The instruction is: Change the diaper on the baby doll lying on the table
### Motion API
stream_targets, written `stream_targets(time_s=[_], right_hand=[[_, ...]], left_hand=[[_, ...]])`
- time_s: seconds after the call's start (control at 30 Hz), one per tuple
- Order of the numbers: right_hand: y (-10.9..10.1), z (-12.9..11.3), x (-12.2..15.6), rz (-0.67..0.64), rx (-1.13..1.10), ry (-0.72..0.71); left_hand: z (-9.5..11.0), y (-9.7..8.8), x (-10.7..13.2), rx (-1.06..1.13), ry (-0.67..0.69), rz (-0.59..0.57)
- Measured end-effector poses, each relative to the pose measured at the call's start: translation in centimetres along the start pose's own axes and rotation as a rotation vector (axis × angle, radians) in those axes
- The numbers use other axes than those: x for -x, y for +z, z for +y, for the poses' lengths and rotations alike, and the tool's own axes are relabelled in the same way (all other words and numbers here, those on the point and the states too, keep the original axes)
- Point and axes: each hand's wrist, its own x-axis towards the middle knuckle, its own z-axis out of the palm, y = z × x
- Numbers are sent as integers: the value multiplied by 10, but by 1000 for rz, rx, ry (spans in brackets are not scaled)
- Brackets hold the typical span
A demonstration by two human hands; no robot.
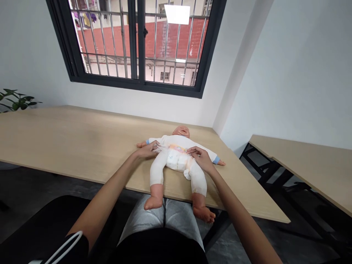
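Observation:
A baby doll (176,143) lies on its back on a light wooden table (82,139), its head toward the window. It wears a white long-sleeved suit (165,141) with blue cuffs, open over a white diaper (177,161) with a coloured waistband. My left hand (147,150) rests at the doll's side, fingertips on the white cloth by the diaper's waist. My right hand (200,158) lies on the opposite side, fingers at the diaper's upper edge. I cannot tell whether either hand pinches the cloth.
The doll's bare feet extend past the table's front edge, above my grey-clad legs (143,216). A second wooden table (302,161) stands to the right. A green potted plant (16,99) shows at far left, beneath a barred window (140,44).

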Motion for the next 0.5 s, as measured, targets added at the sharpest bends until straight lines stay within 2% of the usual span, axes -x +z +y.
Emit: stream_targets(time_s=[0.17, 0.3, 0.5], right_hand=[[1, 1, 0, 2, 7, 7], [1, 0, 0, 12, 13, 6], [1, -1, 0, 15, 24, -2]], left_hand=[[-8, -1, 2, -98, -13, -31], [-11, -2, -1, -244, -19, 37], [-17, -2, -3, -435, -115, 154]])
